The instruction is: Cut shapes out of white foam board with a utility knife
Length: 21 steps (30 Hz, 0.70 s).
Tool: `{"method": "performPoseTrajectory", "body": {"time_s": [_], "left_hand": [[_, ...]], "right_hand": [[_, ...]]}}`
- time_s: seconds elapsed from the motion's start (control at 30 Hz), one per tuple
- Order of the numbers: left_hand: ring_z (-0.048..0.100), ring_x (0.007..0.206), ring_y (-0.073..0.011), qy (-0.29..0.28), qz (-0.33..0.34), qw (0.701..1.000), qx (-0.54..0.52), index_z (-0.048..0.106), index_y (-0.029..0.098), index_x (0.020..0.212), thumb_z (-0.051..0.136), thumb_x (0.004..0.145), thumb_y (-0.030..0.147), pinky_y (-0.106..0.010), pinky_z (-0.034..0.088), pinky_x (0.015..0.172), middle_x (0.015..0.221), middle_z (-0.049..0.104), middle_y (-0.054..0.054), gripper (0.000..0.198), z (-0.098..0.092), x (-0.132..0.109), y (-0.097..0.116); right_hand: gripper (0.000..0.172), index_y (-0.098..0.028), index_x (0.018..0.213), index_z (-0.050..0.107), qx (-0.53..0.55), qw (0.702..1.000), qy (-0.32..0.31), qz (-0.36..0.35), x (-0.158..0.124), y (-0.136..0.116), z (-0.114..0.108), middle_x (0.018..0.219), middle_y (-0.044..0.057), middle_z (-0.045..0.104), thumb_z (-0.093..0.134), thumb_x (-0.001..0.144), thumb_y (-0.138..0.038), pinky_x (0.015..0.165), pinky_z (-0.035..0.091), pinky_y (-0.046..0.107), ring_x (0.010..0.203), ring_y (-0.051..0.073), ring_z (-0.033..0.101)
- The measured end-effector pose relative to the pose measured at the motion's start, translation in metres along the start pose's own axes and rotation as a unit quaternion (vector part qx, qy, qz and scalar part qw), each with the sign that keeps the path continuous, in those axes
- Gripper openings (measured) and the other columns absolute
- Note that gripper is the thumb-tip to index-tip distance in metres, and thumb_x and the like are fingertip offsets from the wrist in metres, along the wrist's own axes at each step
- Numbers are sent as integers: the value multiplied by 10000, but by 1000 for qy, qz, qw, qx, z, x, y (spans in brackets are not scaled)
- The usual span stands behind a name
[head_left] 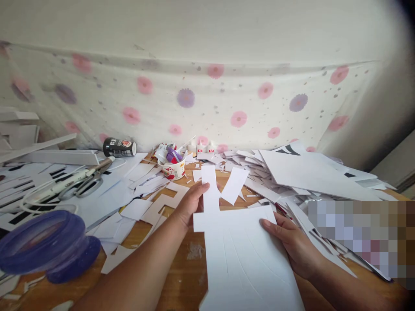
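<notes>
A white sheet of cut board (246,255) is held up in front of me, with several faint curved lines running down its face. A narrow upright strip (210,194) rises at its upper left, and a small tab juts out at the left edge. I cannot tell whether strip and sheet are one piece. My left hand (191,201) pinches the strip's left side, thumb in front and fingers mostly hidden behind. On the right, my right hand (287,237) grips the sheet's upper right edge with the thumb on its face. Just behind the strip lies a loose white rectangle (235,185).
Left are purple tape rolls (42,242), scissors (81,185), a white corded tool (71,177) and a black can (119,147). A paper tub (173,168) and small white bottles (205,148) stand at the back. Board sheets (301,172) pile up right; scraps cover the wooden table (181,268).
</notes>
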State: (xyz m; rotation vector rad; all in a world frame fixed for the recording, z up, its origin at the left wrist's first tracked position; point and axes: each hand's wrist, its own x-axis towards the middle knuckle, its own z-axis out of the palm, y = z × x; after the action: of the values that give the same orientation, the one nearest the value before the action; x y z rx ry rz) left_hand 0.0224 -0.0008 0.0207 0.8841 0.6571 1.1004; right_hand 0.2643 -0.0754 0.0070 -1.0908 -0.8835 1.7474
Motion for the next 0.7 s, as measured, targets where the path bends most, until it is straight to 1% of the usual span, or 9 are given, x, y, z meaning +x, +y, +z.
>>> {"method": "performPoseTrajectory", "body": {"time_s": [0.17,0.27,0.33,0.4,0.47,0.53,0.57,0.63,0.7], "left_hand": [[644,621,-194,-18,-19,1000,16,694,125,880,810,649,440,-276,478,555,743,699,-68,407,-16,11,6],[671,644,-218,-28,-40,998,50,688,152,996,782,678,506,-304,501,575,818,720,-93,485,-19,11,7],[670,619,-207,-33,-52,994,87,680,160,1014,808,676,445,-296,498,569,809,722,-88,461,-15,9,4],[670,624,-202,-33,-56,990,121,678,153,993,856,633,340,-296,504,590,796,723,-79,443,-10,7,1],[673,646,-205,-21,-50,988,148,678,154,956,880,592,308,-311,519,624,795,726,-67,444,-8,7,2],[659,632,-175,14,-28,985,170,678,176,911,879,591,325,-277,513,619,773,724,-29,407,-12,10,12],[639,598,-151,34,-14,982,183,678,183,873,878,590,321,-242,495,586,746,719,-9,372,-16,12,19],[620,579,-147,61,1,975,213,689,181,826,853,627,338,-226,478,553,723,719,-8,302,-27,17,36],[618,575,-179,80,-2,960,269,707,169,821,816,670,379,-250,476,523,728,730,-38,280,-41,19,51]], "right_hand": [[478,-200,1109,622,-28,995,77,-48,1,-3,-3,928,79,762,770,720,-435,623,528,352,733,258,709],[477,-230,1126,598,-16,986,143,-88,5,-1,1,947,63,757,750,725,-438,632,533,365,783,276,700],[455,-247,1115,592,5,977,171,-127,6,1,7,940,53,752,736,733,-447,652,535,368,837,288,689],[416,-252,1095,599,16,977,131,-168,6,-1,11,978,50,742,714,757,-465,706,533,365,897,281,677],[421,-247,1119,606,-17,981,15,-190,4,-8,8,1063,58,719,677,790,-501,764,523,368,953,265,664],[489,-236,1189,600,-105,970,-99,-194,3,-21,-5,1131,77,691,628,815,-550,796,513,383,1003,264,647],[499,-228,1205,603,-167,959,-111,-201,3,-28,-15,1143,84,684,614,825,-551,822,504,388,1033,262,633],[399,-198,1109,655,-328,915,-13,-236,6,-39,-38,1108,92,688,580,857,-497,842,485,379,1013,251,626],[305,-170,1015,699,-546,807,68,-214,11,-42,-58,976,105,703,568,870,-403,795,476,378,885,250,636]]}}
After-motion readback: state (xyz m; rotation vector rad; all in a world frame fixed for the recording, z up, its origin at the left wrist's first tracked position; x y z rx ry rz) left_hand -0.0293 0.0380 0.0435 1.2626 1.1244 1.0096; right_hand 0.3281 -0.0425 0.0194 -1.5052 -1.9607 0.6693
